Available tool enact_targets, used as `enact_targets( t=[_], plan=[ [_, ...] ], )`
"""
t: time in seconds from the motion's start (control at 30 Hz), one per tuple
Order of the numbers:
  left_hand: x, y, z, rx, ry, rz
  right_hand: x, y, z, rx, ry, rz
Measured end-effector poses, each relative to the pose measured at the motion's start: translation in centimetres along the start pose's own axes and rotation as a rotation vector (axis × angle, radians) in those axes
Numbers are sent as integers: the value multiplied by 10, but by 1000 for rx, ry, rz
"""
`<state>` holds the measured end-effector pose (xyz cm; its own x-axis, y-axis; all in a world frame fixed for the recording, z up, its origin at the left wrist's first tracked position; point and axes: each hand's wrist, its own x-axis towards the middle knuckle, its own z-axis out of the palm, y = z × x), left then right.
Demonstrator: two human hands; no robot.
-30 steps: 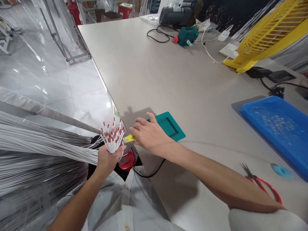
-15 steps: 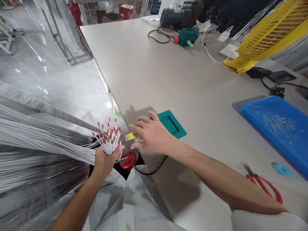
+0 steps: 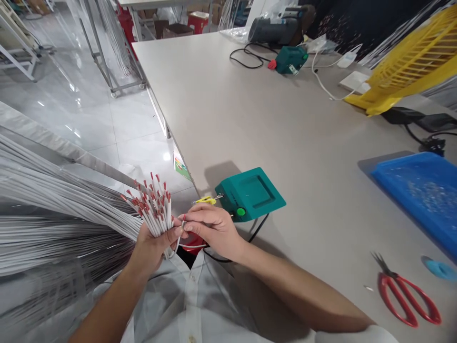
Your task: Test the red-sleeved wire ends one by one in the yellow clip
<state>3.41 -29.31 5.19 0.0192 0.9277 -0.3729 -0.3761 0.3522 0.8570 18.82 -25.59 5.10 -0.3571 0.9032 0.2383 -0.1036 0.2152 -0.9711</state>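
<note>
A thick bundle of white wires (image 3: 157,223) with reddish tips is gripped in my left hand (image 3: 152,247), the ends pointing up. My right hand (image 3: 214,228) has its thumb and fingers pinched on the end of a single white wire (image 3: 183,222) beside the bundle, touching my left thumb. Just beyond the right hand, a green tester box (image 3: 252,193) with a green button lies at the table's edge. A yellow clip (image 3: 206,200) sticks out from its side. The right fingers partly hide the wire they hold.
Red-handled scissors (image 3: 403,290), a blue tape ring (image 3: 440,268) and a blue tray (image 3: 421,190) lie to the right. A yellow fan (image 3: 410,62) stands behind them. A second green device (image 3: 291,59) and a grey motor (image 3: 273,31) sit at the back. Long white wires (image 3: 64,200) hang at left.
My right hand has moved down from over the green box and the yellow clip, and now pinches a single wire beside the bundle. The left hand still holds the bundle.
</note>
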Motion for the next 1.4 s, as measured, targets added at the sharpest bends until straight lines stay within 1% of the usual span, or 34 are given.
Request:
enact_targets(
  t=[0.07,0.1,0.23,0.3,0.33,0.4,0.47,0.53,0.63,0.7,0.73,0.8,0.87,0.97,1.03,1.13,1.23,1.4],
  plan=[
    [-1,0,-1,19,-26,-14,-1,3,4,138,41,44],
    [-1,0,-3,34,-34,-18,-3,5,6,221,55,96],
    [-2,-5,-9,132,-41,-38,-10,15,13,548,39,418],
    [-2,-8,-11,169,-17,-46,-12,19,14,604,22,532],
    [-2,-9,-12,177,-5,-51,-12,20,13,600,12,554],
    [0,-10,-12,170,10,-60,-11,19,9,554,-4,536],
    [1,-10,-12,157,8,-72,-8,14,3,447,6,454],
    [2,-10,-12,153,7,-82,-5,7,-4,253,50,294],
    [4,-11,-13,175,42,-77,-4,-4,-12,-81,121,-9],
    [4,-10,-13,202,83,-61,-4,-8,-14,-215,149,-135],
    [4,-10,-12,213,95,-53,-5,-8,-13,-258,152,-160],
    [5,-8,-10,223,78,-39,-5,-6,-10,-320,118,-149],
    [4,-5,-7,242,15,-22,-6,-2,-4,-349,54,-98],
    [3,0,-1,303,-71,18,-5,4,4,-291,-18,-37],
    [3,1,2,334,-95,34,-4,5,7,-242,-5,-12],
    [2,1,3,350,-92,31,-5,2,9,-221,53,9],
    [1,1,2,366,-74,29,-6,0,10,-206,86,9],
    [-1,1,-1,392,-21,105,-8,1,12,-186,113,-8]
  ],
)
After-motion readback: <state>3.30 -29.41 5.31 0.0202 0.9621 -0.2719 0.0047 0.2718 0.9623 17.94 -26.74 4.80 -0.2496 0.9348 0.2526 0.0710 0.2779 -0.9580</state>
